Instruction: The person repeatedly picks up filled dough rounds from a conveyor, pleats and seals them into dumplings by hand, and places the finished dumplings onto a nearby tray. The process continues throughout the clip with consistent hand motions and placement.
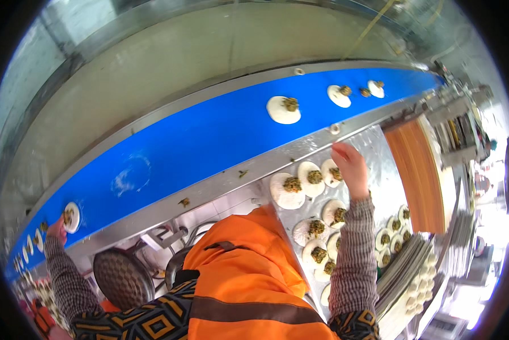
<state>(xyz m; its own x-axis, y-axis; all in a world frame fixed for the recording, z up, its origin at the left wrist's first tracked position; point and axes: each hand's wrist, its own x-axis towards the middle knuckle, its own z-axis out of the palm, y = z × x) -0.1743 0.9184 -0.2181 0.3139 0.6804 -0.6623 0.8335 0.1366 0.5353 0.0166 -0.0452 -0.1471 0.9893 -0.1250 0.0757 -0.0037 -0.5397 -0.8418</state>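
My left hand (57, 229) reaches far left over the blue belt, at the edge of a white dough round (73, 218) topped with dark green chopped filling. Its fingers are small and partly hidden, so their grip is unclear. My right hand (351, 169) hangs above the far side of a metal table, fingers bent and held together, with nothing visible in them. Beside it lie flat dough rounds (284, 197) carrying clumps of green-brown filling (315, 177). My right forearm covers part of the nearer rounds.
A blue conveyor belt (209, 136) crosses ahead, carrying more filled rounds (279, 113) at right. Its metal edge (248, 170) holds filling scraps. Right stand a wooden board (416, 175), stacked trays (404, 266) and machinery (458, 124). A dark round stool seat (123, 277) is lower left.
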